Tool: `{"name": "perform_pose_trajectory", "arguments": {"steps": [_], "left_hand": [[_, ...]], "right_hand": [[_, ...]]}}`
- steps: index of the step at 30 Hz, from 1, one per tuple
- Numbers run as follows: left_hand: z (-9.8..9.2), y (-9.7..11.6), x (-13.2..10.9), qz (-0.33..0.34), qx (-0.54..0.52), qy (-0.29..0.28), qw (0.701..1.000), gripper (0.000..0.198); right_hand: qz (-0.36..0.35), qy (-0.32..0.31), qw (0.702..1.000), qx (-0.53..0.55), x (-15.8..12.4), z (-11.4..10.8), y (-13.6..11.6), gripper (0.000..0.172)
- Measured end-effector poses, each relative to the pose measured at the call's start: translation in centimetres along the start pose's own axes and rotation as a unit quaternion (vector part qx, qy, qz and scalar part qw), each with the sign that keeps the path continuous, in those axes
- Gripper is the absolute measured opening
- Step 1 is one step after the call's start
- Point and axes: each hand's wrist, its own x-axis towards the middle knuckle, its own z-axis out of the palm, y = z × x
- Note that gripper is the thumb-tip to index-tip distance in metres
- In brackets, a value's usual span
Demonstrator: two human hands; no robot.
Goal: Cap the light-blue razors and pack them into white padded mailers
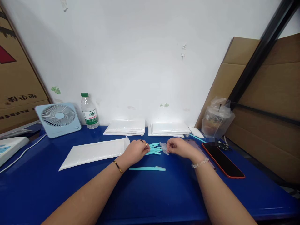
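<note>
A small pile of turquoise eyebrow razors (155, 151) lies on the blue table between my two hands. My left hand (136, 151) is closed, its fingertips pinching the handle end of a razor at the left side of the pile. Several clear plastic blade caps (163, 147) lie against the pile's right side. There my right hand (180, 147) is closed in a pinch on what looks like one clear cap, mostly hidden by the fingers. Nearer to me, a single turquoise eyebrow razor (147, 168) lies flat, its head pointing right.
A white padded mailer (93, 153) lies left of my left hand. Two stacks of white mailers (126, 126) (170, 128) sit by the wall. A blue fan (59, 118) and water bottle (89, 112) stand at left; a phone (222, 161) and bagged drink cup (215, 120) at right.
</note>
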Motion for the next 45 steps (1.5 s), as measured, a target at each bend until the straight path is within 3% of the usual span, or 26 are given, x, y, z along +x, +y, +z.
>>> {"name": "perform_pose_trajectory", "arguments": {"steps": [3, 5, 9, 12, 16, 20, 26, 30, 33, 39, 45], "left_hand": [[-0.4, -0.7, 0.0, -0.034, 0.007, 0.031, 0.999, 0.023], [-0.5, -0.8, -0.1, -0.045, -0.006, 0.048, 0.998, 0.026], [-0.6, 0.0, -0.4, -0.035, -0.037, 0.037, 0.998, 0.026], [-0.8, 0.6, -0.7, -0.009, -0.069, 0.003, 0.998, 0.029], [-1.0, 0.9, -1.1, 0.019, -0.101, -0.064, 0.993, 0.035], [-1.2, 1.2, -1.2, 0.011, -0.126, -0.093, 0.988, 0.037], [-1.6, 0.9, -1.0, -0.026, -0.169, -0.03, 0.985, 0.044], [-1.8, 0.2, -0.9, -0.056, -0.22, 0.011, 0.974, 0.047], [-1.8, -0.1, -0.8, -0.05, -0.198, 0.019, 0.979, 0.042], [-1.6, -0.1, -0.8, -0.036, -0.141, 0.044, 0.988, 0.036], [-1.8, 0.1, -1.0, -0.017, -0.123, 0.036, 0.992, 0.035]], "right_hand": [[0.011, 0.067, 0.998, -0.014, 0.2, 0.0, 0.0, 0.013], [-0.012, 0.073, 0.997, -0.006, 0.0, 0.3, -0.8, 0.016], [-0.083, -0.069, 0.994, 0.002, -0.5, 1.9, -3.1, 0.028], [-0.094, -0.132, 0.986, -0.025, -0.5, 3.0, -4.1, 0.02], [-0.075, -0.083, 0.994, -0.014, -0.3, 3.0, -4.2, 0.012], [-0.053, -0.039, 0.994, 0.082, -0.4, 2.1, -4.0, 0.019], [-0.031, 0.064, 0.977, 0.201, -0.2, 0.6, -2.2, 0.03], [-0.045, 0.143, 0.947, 0.283, 0.0, -0.4, -1.2, 0.036], [-0.054, 0.156, 0.928, 0.334, 0.1, -0.4, -1.2, 0.036], [0.002, 0.163, 0.919, 0.36, 0.6, 0.7, -1.6, 0.04], [-0.024, 0.139, 0.911, 0.387, 1.0, 1.8, -2.1, 0.036]]}}
